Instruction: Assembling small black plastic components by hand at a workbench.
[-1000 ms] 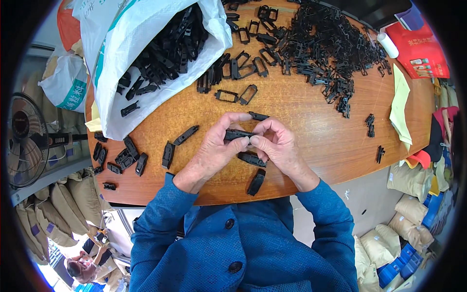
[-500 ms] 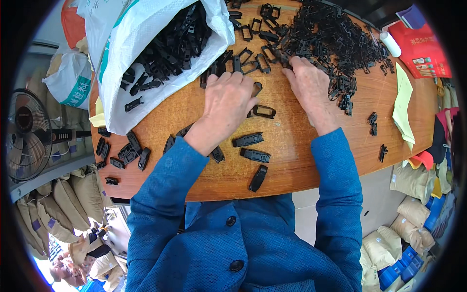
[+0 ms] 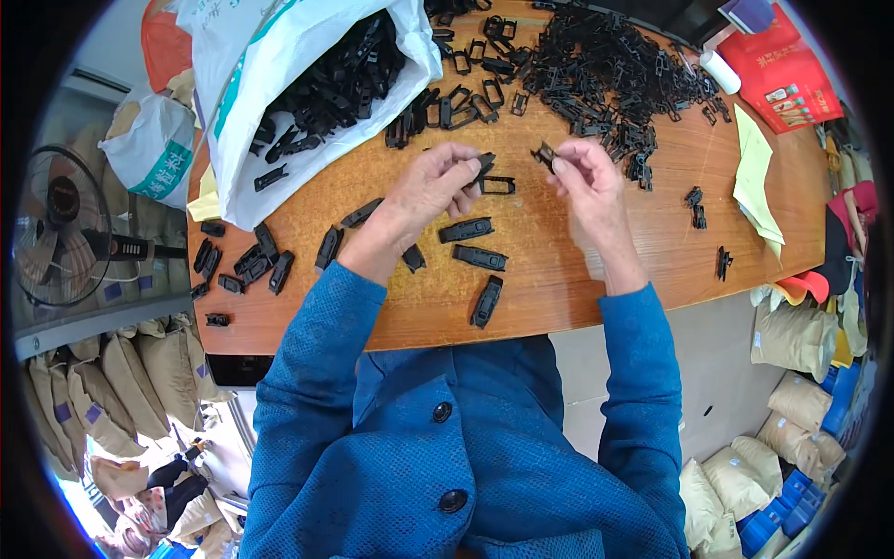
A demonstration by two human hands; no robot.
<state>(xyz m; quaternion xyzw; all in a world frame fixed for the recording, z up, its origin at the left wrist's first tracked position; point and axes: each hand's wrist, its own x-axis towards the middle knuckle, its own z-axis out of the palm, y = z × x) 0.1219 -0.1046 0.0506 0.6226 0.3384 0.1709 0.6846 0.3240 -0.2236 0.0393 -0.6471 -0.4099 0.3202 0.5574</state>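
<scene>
My left hand (image 3: 440, 186) is closed on a dark plastic piece (image 3: 483, 168), pinched between thumb and fingers above the table. In my right hand (image 3: 585, 177) is a small black plastic clip (image 3: 544, 156), gripped at the fingertips. The two held pieces are apart. Just beside the left fingertips lies a black rectangular frame (image 3: 499, 185) on the wood. Nearer to me are several long black plastic housings (image 3: 480, 257), lying flat. Beyond the hands are more open black frames (image 3: 458, 110) and a big heap of small black clips (image 3: 605, 79).
A white sack (image 3: 244, 177) of black parts lies open at the back left. More housings (image 3: 251, 265) are on the left of the wooden table (image 3: 559, 289). Yellow paper (image 3: 754, 177), a white roll (image 3: 720, 72) and a red bag (image 3: 787, 79) sit at right. A fan (image 3: 63, 224) stands far left.
Both hands have drawn back from the far parts toward me. The right hand has picked up a small clip, and the left now lifts a dark piece. The view has shifted slightly.
</scene>
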